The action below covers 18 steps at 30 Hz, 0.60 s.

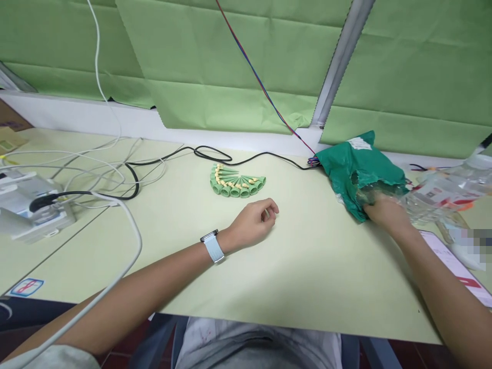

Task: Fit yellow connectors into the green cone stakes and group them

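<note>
My left hand (253, 221) rests on the table with its fingers loosely curled and nothing visible in them; a watch (212, 246) is on its wrist. Just beyond it lies a fan-shaped row of small green tapered plastic pieces (245, 192) with wide hollow ends and cream-coloured bits among them. To the right, my right hand (387, 211) reaches into the torn opening of a green plastic bag (369, 161). Clear plastic shows around that opening. The right fingertips are hidden inside, so what they touch cannot be seen.
White power adapters (42, 205) and tangled cables fill the left side. A black cable (265, 154) runs along the back. Right of the bag are a clear plastic bottle (453, 187) and a phone (449, 256) with its screen lit. The table's front edge is near my lap.
</note>
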Motion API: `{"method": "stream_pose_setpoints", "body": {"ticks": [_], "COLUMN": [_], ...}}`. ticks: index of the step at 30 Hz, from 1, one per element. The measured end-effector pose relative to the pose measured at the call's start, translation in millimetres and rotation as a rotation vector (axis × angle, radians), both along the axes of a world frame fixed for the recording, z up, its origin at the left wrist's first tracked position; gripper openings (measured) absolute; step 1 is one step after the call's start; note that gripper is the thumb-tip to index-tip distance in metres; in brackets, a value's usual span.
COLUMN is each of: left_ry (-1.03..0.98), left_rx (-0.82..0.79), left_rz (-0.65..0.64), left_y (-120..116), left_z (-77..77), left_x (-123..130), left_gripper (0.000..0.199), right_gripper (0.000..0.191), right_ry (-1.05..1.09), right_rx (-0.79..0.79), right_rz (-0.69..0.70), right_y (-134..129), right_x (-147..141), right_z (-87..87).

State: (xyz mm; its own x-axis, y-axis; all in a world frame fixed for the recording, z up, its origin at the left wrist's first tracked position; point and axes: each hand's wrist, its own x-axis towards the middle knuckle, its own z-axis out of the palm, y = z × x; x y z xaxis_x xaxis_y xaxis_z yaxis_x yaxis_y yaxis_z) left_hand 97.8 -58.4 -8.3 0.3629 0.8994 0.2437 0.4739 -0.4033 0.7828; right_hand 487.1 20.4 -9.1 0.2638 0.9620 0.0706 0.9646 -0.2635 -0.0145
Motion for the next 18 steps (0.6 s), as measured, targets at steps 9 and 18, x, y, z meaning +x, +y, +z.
{"method": "stream_pose_setpoints", "body": {"ticks": [9,18], "left_ry": [-0.025,-0.017], "left_rx": [0.016,0.056], "left_rz": [0.0,-0.005], "left_y": [-2.7,-0.9], "left_z": [0.2,-4.3], "left_x": [0.5,1.3], "left_gripper": [0.013,0.014], "right_gripper": [0.041,0.018], "right_ry": [-0.019,0.292], "right_rx": [0.124,0.046], "right_rz": [-0.028,-0.016], "right_y": [-15.7,-71.6], "right_x": [-1.5,21.3], "right_z": [13.8,42.8]}}
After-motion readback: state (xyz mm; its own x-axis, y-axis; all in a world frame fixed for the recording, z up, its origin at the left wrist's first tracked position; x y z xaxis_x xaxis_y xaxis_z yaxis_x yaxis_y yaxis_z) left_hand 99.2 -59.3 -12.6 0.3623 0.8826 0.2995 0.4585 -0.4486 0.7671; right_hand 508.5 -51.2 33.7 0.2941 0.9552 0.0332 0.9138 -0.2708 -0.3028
